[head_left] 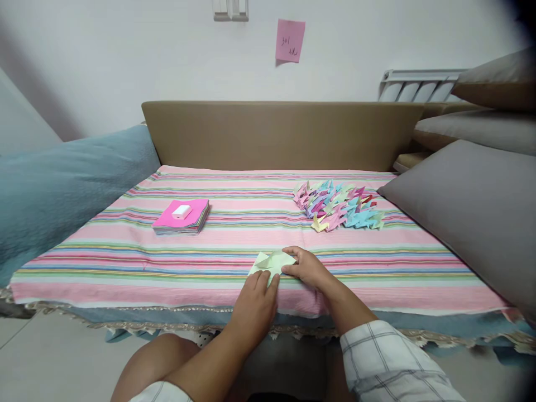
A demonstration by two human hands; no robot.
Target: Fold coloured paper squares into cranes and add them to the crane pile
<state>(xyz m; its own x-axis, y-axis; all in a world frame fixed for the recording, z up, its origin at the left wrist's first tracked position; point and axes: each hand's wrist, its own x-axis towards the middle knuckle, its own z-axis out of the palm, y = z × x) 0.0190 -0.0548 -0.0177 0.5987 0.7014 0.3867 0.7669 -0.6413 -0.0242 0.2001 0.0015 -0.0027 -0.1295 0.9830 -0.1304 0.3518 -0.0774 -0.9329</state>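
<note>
A sheet of light green folding paper point(274, 260), partly folded with a raised flap at its upper left, lies on the striped cloth in front of me. My left hand point(256, 301) rests over its near edge, fingertips pressed on the paper and holding it against the cloth. At the paper's right corner, my right hand point(307, 268) pinches it between thumb and fingers. Part of the near edge is hidden under my left fingers. Farther right sits a cluster of folded paper cranes point(339, 206) in pink, blue, purple, green and yellow.
To the left is a stack of colored paper point(196, 223), pink on top, with a small white block point(181, 212) on it. A grey cushion point(469, 218) borders the right, a blue armrest point(75, 184) the left. A brown backrest point(276, 134) stands behind the striped cloth point(104, 262).
</note>
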